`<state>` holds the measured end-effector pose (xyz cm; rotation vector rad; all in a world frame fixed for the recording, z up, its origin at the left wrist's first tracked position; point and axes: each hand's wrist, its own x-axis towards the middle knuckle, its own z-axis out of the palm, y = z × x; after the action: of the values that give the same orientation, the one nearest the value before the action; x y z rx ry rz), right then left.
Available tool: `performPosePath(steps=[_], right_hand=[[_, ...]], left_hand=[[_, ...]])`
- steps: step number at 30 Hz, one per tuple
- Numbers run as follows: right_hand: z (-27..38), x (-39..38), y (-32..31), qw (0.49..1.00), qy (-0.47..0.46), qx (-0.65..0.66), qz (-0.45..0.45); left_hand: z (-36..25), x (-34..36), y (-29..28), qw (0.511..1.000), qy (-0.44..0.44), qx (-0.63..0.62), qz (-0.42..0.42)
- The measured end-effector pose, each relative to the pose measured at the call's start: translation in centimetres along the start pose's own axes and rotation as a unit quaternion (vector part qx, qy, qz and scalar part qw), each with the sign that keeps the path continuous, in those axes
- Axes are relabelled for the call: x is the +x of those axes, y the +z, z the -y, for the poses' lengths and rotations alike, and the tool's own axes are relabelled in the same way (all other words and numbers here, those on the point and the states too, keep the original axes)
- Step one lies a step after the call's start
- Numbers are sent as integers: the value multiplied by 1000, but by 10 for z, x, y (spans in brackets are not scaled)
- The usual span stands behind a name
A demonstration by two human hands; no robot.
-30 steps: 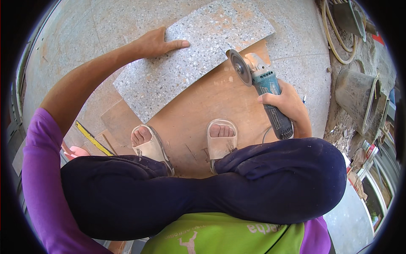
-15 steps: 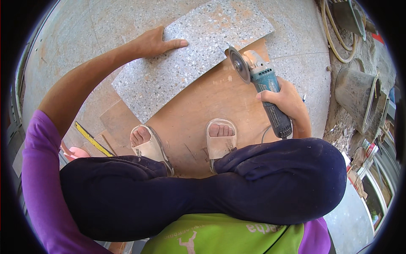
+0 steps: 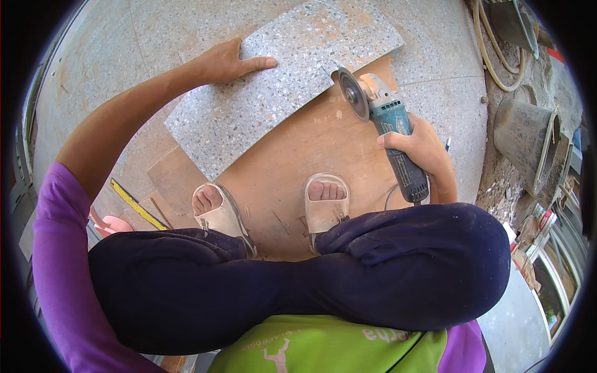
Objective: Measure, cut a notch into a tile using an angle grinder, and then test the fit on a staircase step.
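A speckled grey terrazzo tile (image 3: 267, 105) lies slanted in front of me, raised on a brown board (image 3: 280, 168). My left hand (image 3: 239, 64) grips its far left edge, thumb flat on top and fingers hidden past the edge. In my right hand (image 3: 420, 146) is a teal and black angle grinder (image 3: 398, 140), wrapped by the fingers with the thumb across its body. The grinder's round cutting disc (image 3: 353, 93) stands on edge at the tile's near right side, beside a short slit (image 3: 334, 67). Whether the disc touches the tile or spins I cannot tell.
My sandalled feet (image 3: 327, 193) stand on the board near the tile. A yellow strip (image 3: 138, 204) and a pink object (image 3: 112, 225) lie at the left. At the right are a dusty bucket (image 3: 519, 137), a pale hose (image 3: 494, 59) and rubble. The grinder's cord (image 3: 390, 196) runs toward my knee.
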<state>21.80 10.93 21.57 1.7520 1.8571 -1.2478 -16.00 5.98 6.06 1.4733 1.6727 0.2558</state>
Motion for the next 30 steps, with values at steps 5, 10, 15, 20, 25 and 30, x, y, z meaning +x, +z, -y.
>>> performPosePath(steps=[5, 10, 15, 20, 25, 30], right_hand=[[-1, -2, 0, 1000, -3, -4, 1], [-3, -10, -1, 1000, 11, -4, 2], [-2, -10, 2, 999, 32, -17, 13], [4, -8, 6, 1000, 15, -4, 5], [1, -6, 9, 1000, 11, 5, 7], [2, -7, 9, 1000, 6, 19, -1]], left_hand=[[-1, -1, -3, 1000, -9, 3, 11], [2, 2, -1, 1000, 9, 1, -2], [0, 1, -1, 1000, 4, 1, 4], [-1, 0, 0, 1000, -7, 11, 2], [-1, 0, -1, 1000, -10, 12, 0], [-3, 0, -1, 1000, -11, 15, -2]])
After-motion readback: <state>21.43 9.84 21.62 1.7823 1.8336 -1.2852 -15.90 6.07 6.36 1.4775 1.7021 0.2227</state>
